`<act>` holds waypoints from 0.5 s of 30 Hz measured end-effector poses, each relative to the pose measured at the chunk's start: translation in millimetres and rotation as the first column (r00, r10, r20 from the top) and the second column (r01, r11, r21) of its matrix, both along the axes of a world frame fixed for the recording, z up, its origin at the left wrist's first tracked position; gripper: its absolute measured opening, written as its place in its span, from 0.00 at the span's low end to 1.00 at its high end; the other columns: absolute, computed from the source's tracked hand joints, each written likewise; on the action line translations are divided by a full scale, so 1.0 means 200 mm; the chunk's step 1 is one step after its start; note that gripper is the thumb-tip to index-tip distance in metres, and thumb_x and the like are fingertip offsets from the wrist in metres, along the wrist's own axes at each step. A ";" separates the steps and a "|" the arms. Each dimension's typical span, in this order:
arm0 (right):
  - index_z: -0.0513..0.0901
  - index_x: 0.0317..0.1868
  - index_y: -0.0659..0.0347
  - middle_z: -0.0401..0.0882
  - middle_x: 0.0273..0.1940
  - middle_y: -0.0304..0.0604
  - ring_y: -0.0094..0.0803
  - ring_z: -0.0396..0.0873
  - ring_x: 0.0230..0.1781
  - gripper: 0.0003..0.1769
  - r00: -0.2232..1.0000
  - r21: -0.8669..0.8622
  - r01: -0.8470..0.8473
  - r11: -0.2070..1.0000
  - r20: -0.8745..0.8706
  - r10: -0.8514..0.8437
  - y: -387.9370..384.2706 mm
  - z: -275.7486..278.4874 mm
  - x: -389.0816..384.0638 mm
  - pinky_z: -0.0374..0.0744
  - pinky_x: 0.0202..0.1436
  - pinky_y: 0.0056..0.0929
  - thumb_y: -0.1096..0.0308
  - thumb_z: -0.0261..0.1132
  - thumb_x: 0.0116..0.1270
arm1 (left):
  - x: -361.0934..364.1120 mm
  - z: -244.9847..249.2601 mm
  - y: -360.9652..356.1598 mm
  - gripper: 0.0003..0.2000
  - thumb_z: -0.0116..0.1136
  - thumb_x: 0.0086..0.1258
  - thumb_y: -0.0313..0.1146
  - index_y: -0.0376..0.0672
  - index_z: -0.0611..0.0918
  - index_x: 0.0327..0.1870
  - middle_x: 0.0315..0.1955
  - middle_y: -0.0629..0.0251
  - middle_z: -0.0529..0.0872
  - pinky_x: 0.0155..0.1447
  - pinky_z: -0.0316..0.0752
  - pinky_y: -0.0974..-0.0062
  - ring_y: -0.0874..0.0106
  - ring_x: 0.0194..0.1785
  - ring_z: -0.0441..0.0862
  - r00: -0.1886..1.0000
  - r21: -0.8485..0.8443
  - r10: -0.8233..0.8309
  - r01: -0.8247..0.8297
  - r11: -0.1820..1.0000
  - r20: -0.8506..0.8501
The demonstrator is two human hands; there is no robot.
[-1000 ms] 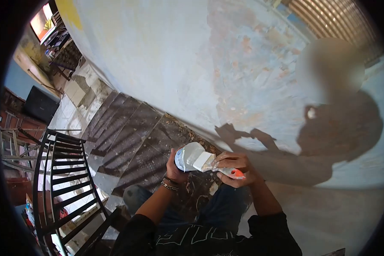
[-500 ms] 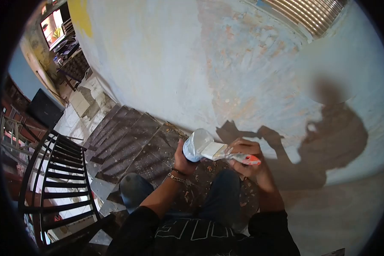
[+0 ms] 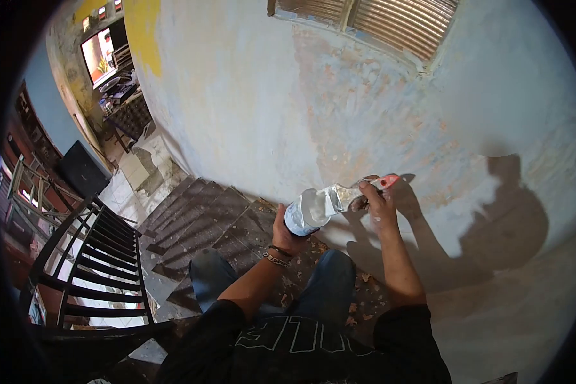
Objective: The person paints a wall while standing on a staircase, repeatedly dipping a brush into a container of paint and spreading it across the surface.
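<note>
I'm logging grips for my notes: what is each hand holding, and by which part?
The left hand holds the container by its outer side; the right hand holds the brush by its handle.

My view shows a pale blue-grey wall (image 3: 237,96) patched with yellow and peach. The brush handle (image 3: 388,182) is red (rather bright), the railing (image 3: 102,291) black.

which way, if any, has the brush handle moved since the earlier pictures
Yes: the brush handle, in the right hand, has moved upward in view, nearer the ribbed panel.
</note>
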State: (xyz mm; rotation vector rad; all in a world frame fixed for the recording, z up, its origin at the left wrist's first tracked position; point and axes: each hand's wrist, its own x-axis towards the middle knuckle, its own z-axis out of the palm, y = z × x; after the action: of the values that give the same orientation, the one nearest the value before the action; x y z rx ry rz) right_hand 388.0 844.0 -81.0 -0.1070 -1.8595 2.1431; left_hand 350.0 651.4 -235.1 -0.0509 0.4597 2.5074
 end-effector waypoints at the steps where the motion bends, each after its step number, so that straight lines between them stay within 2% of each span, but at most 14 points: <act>1: 0.79 0.41 0.65 0.80 0.28 0.39 0.24 0.80 0.20 0.09 1.000 -0.010 0.021 1.000 -0.001 -0.021 0.01 -0.03 -0.01 0.78 0.23 0.23 0.67 0.66 0.68 | 0.00 0.01 0.00 0.32 0.34 0.75 0.65 0.50 0.74 0.66 0.60 0.63 0.79 0.58 0.73 0.53 0.59 0.59 0.78 1.000 -0.036 0.017 -0.016 0.999 0.011; 4: 0.78 0.42 0.65 0.80 0.29 0.39 0.24 0.80 0.21 0.10 0.996 0.075 0.086 0.993 0.001 -0.087 0.03 -0.05 -0.01 0.78 0.23 0.23 0.67 0.66 0.68 | 0.00 0.01 -0.01 0.31 0.33 0.77 0.62 0.47 0.74 0.65 0.58 0.64 0.82 0.58 0.76 0.57 0.62 0.59 0.80 1.000 -0.025 0.027 -0.027 0.999 0.006; 10: 0.78 0.45 0.67 0.81 0.31 0.40 0.24 0.81 0.22 0.14 0.996 0.158 0.089 0.983 -0.032 -0.085 0.05 0.03 0.04 0.80 0.27 0.23 0.66 0.68 0.69 | -0.01 -0.04 -0.04 0.31 0.34 0.76 0.63 0.50 0.74 0.65 0.59 0.65 0.80 0.58 0.73 0.55 0.61 0.59 0.78 0.999 -0.070 -0.003 0.006 0.998 0.039; 15: 0.80 0.47 0.69 0.82 0.34 0.43 0.27 0.83 0.28 0.15 0.987 0.228 0.097 0.969 -0.146 -0.065 0.03 0.09 0.09 0.82 0.32 0.22 0.65 0.68 0.69 | -0.09 -0.07 0.01 0.31 0.35 0.75 0.64 0.51 0.73 0.66 0.58 0.65 0.80 0.57 0.73 0.54 0.60 0.57 0.78 0.999 0.055 -0.052 0.051 0.997 0.013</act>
State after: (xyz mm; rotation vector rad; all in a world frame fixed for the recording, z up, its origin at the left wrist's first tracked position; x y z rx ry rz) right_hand 405.3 849.7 -62.7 0.0164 -1.9742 1.8126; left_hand 332.3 653.7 -248.4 -0.0349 0.3818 2.4663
